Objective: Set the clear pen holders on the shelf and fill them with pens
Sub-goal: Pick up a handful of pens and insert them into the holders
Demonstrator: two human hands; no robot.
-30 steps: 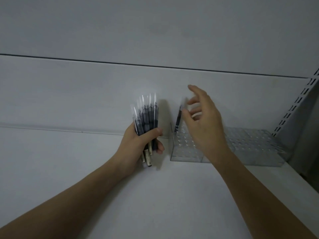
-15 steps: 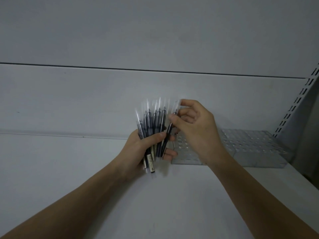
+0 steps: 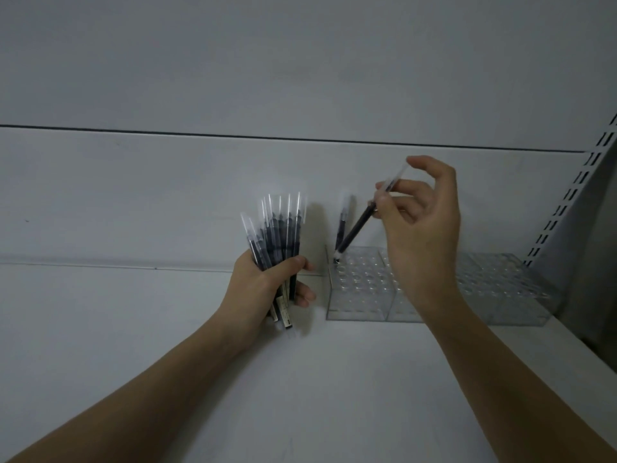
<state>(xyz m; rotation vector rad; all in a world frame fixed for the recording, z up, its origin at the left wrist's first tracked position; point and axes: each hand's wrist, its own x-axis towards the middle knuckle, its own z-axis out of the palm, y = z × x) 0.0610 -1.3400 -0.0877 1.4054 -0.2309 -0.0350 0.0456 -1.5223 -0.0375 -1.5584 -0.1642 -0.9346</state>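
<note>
My left hand (image 3: 263,289) grips a fanned bundle of several dark pens with clear caps (image 3: 278,235), held upright just left of the holders. My right hand (image 3: 420,228) pinches a single pen (image 3: 359,225), tilted, its lower tip touching the back-left corner of the nearest clear pen holder (image 3: 357,295). One pen (image 3: 344,222) stands upright in that same corner. A second clear holder (image 3: 500,289) with rows of holes sits against the first on its right, partly hidden behind my right forearm.
The holders stand on a white shelf (image 3: 133,329) against a white back panel (image 3: 167,195). A slotted shelf upright (image 3: 567,195) runs up the right edge, with a dark gap beyond the shelf's right end.
My right hand drew one pen out of the bundle in my left hand and carried it right, down to the nearest holder's back-left corner. The left hand stayed in place.
</note>
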